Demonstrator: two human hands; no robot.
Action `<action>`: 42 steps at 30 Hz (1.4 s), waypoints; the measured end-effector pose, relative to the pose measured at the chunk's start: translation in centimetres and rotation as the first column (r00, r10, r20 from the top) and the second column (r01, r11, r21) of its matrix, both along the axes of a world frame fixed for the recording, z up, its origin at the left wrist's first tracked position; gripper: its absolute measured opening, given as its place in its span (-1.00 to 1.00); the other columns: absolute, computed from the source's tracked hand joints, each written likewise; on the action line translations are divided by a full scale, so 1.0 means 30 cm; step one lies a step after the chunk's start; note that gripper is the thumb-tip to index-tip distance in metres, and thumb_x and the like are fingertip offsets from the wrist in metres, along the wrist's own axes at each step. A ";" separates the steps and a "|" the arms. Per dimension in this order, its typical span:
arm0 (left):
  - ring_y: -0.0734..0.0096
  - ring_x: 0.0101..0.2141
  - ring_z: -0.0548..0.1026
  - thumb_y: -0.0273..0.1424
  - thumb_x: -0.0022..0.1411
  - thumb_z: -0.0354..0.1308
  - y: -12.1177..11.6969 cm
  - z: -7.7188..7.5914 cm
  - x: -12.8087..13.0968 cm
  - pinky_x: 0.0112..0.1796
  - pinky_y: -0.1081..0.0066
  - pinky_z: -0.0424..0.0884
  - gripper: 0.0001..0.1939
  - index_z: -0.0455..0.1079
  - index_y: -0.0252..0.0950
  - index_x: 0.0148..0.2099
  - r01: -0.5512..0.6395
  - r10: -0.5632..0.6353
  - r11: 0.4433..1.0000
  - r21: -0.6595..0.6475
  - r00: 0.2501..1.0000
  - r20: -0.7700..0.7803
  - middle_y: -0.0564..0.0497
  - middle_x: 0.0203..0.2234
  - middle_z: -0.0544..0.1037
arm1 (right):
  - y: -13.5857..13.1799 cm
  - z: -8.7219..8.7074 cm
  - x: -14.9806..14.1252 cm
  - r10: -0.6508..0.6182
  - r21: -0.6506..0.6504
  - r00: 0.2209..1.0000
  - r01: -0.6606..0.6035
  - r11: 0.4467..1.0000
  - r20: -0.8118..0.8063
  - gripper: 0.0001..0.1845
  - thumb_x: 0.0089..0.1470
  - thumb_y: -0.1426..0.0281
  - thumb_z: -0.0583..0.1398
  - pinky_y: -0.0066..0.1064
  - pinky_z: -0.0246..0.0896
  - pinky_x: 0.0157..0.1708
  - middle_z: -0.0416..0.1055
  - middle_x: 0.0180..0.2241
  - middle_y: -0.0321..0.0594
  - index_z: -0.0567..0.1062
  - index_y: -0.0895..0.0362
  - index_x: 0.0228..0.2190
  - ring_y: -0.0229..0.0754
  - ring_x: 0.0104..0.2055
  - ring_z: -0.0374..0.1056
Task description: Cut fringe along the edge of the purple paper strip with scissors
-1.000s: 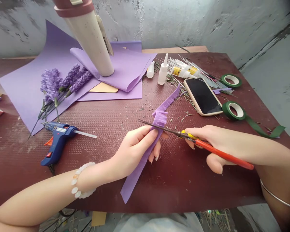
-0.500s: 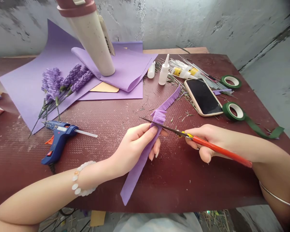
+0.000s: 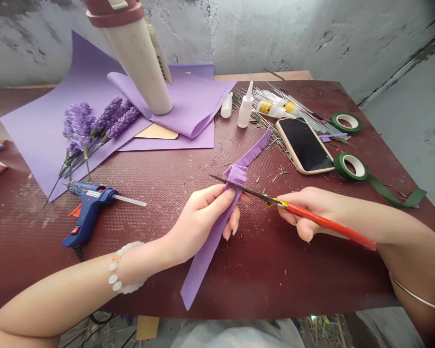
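My left hand point(image 3: 203, 217) pinches a long strip of purple crepe paper point(image 3: 203, 270) between thumb and fingers. The strip's upper part is cut into a fringe point(image 3: 255, 154) and bunched just above my fingers. My right hand point(image 3: 315, 212) grips a pair of scissors point(image 3: 322, 221) with red-orange handles. Their thin metal blades reach left across the bunched paper, touching or just above it. My hands are close together in front of me, with the blades between them.
A blue hot glue gun point(image 3: 89, 212) lies left of my hands. Lavender-like purple paper flowers point(image 3: 94, 125) rest on purple paper sheets point(image 3: 188, 111) under a cream tumbler point(image 3: 141, 63). Glue bottles point(image 3: 244, 111), a phone point(image 3: 304, 145) and green tape rolls point(image 3: 351, 166) sit beyond, among scattered dry stems.
My right hand and the scissors have shifted slightly up and turned flatter, and the blades sit higher on the bunched paper. My left hand has risen a little with the strip.
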State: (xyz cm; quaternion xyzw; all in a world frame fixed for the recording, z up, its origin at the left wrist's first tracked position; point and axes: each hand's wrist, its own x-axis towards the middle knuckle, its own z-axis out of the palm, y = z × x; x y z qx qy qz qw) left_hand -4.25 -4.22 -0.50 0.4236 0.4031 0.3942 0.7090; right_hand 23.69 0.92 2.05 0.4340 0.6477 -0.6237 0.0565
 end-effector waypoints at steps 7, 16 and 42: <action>0.53 -0.61 0.40 -0.13 0.56 0.35 0.005 -0.006 0.001 -0.46 0.45 0.31 -0.65 0.56 -0.32 -0.19 0.019 -0.020 1.000 0.010 0.999 0.049 0.11 -0.57 0.54 | 0.002 -0.025 0.021 0.002 0.005 1.000 -0.002 1.000 0.010 -0.61 0.12 0.09 0.43 -0.28 0.01 -0.37 0.30 -0.52 -0.45 0.37 -0.04 -0.42 -0.12 -0.42 0.16; 0.51 -0.59 0.40 -0.19 0.55 0.36 0.002 -0.005 0.002 -0.43 0.42 0.33 -0.72 0.53 -0.29 -0.17 0.011 -0.014 0.997 0.076 0.999 0.033 0.12 -0.52 0.55 | -0.001 -0.020 0.024 0.037 0.137 0.997 -0.047 0.990 0.073 -0.53 0.02 0.08 0.55 -0.31 0.05 -0.43 0.44 -0.41 -0.44 0.43 -0.02 -0.30 -0.16 -0.44 0.21; 0.51 -0.58 0.30 -0.16 0.58 0.32 0.003 -0.020 -0.013 -0.48 0.43 0.23 -0.68 0.54 -0.28 -0.19 0.013 -0.013 0.994 0.109 1.000 -0.004 0.17 -0.59 0.38 | -0.013 0.016 0.016 0.058 0.153 0.983 -0.086 0.984 0.176 -0.42 -0.18 0.09 0.60 -0.29 0.14 -0.44 0.45 -0.38 -0.45 0.50 -0.07 -0.20 -0.07 -0.39 0.31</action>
